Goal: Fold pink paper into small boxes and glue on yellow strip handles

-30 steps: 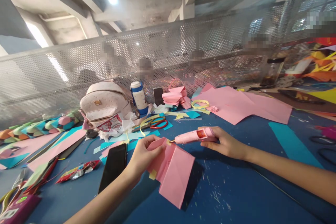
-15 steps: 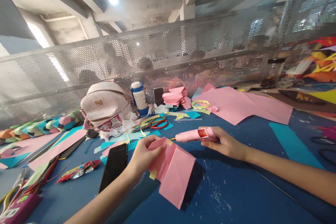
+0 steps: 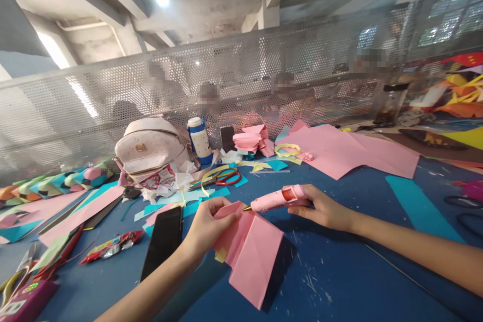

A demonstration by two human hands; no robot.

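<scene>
My left hand (image 3: 212, 224) pinches the upper left part of a folded pink paper piece (image 3: 256, 256), thumb in front. The piece is held above the blue table, with a small yellow tab (image 3: 220, 254) at its left edge. My right hand (image 3: 320, 209) is closed around the handle of a pink hot glue gun (image 3: 271, 199). Its metal nozzle points left and sits at the paper's top edge, close to my left thumb; whether it touches the paper I cannot tell. Part of the glue gun's handle is hidden by my fingers.
A black phone (image 3: 162, 241) lies beside my left forearm. Scissors (image 3: 228, 177) rest among paper scraps, near a pale backpack (image 3: 153, 146) and a bottle (image 3: 199, 141). Pink sheets (image 3: 339, 151) lie at the back right. A cord (image 3: 400, 269) runs below my right arm.
The glue gun has tilted, its nozzle dropping slightly left and down to the paper's top edge. The paper's lower right part has shifted slightly down and right.
</scene>
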